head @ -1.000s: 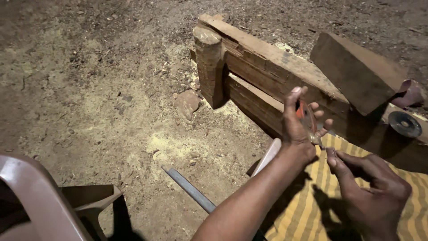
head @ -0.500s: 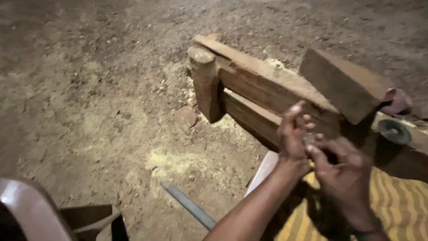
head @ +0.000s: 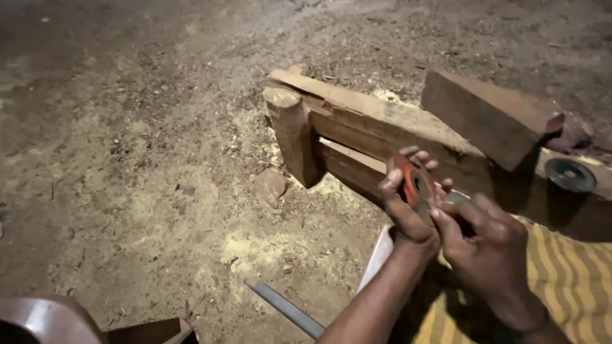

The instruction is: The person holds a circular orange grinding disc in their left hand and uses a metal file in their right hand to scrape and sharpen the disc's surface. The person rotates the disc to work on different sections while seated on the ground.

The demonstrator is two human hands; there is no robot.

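Hands on a red-faced disc

Left hand [head: 408, 207] grips a round disc [head: 415, 185] by its edge, fingers curled around it, its red label face tilted up, seemingly so the other hand can work on it. Right hand [head: 488, 251], just right of it, pinches at the disc's lower rim. Beyond both hands lies a rough wooden frame [head: 357, 127]; a dark wheel [head: 570, 175] sits farther right, striped yellow cloth [head: 574, 280] beneath.

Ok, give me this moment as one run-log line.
left hand: grips red disc | right hand: touching the disc | behind: wooden frame | ground: metal file, sawdust
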